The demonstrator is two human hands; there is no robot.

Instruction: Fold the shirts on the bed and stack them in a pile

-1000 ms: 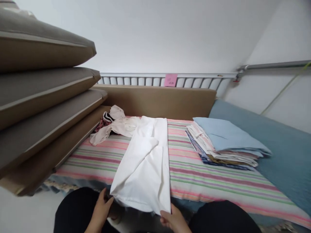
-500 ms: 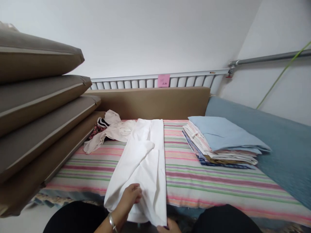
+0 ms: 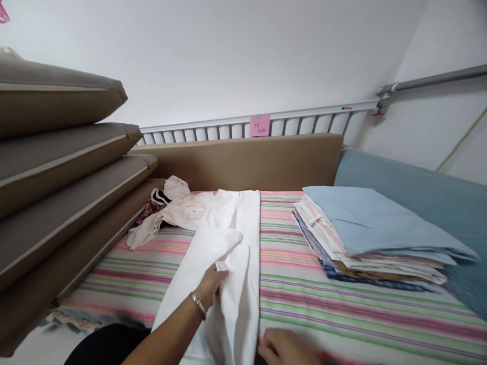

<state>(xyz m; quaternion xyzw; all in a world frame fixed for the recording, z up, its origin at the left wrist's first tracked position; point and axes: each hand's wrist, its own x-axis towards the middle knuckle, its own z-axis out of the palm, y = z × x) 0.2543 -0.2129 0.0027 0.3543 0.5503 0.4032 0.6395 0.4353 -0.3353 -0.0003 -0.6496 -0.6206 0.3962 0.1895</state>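
Observation:
A long white garment (image 3: 247, 233), folded lengthwise, lies from the far cushion down to the near edge of the striped cover; its exact kind is unclear. My left hand (image 3: 211, 286), with a silver bracelet (image 3: 198, 305) at the wrist, pinches a raised fold in the middle of the cloth. Beside the lower right edge of the garment, my right hand (image 3: 283, 347) is curled closed and partly cut off by the frame. Whatever its fingers may hold is hidden. Crumpled off-white clothing (image 3: 182, 205) touches the garment's upper left side.
A stack of folded clothes (image 3: 365, 228), light blue on top, sits to the right on the striped cover (image 3: 289, 263). Thick brown cushions (image 3: 68, 167) are piled at the left. Behind stand a long brown cushion (image 3: 243, 162) and a white radiator with a pink note (image 3: 259, 125).
My left hand has moved up along the white garment and now lifts a fold. My right hand has shifted right and up from the garment's bottom corner. The view has turned slightly.

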